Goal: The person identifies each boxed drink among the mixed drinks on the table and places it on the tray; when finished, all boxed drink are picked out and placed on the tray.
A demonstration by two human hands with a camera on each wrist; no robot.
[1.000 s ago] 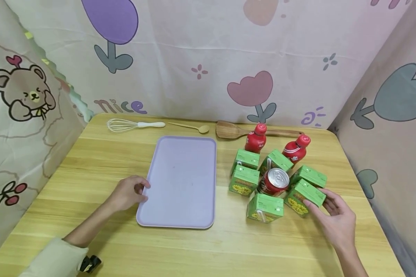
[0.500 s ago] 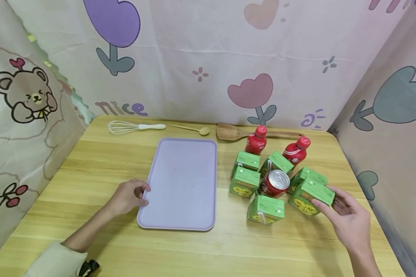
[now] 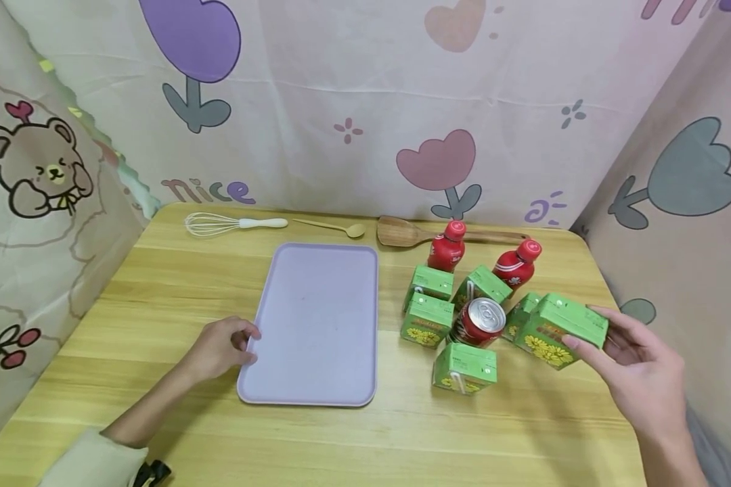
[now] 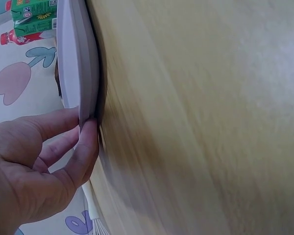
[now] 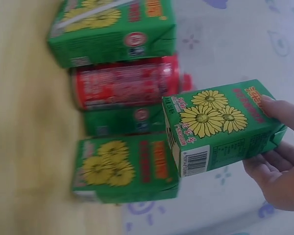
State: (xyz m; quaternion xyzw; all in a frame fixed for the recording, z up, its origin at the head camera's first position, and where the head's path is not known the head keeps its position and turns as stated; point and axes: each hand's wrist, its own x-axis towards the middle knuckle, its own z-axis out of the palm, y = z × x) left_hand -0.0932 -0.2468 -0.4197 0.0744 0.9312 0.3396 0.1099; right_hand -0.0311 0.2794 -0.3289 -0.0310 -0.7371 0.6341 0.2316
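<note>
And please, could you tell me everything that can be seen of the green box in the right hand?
The green box looks like a drink carton of coated paperboard: rectangular, with yellow flowers and red and orange lettering on its front, and a barcode on a narrow side. It is held above the table, tilted. The right hand grips it, thumb against the front. In the head view it partly covers another green box; whether they touch is unclear.

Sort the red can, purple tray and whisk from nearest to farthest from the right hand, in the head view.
1. Red can: left of the right hand, among green boxes.
2. Purple tray: farther left.
3. Whisk: farthest left, at the back.
</note>
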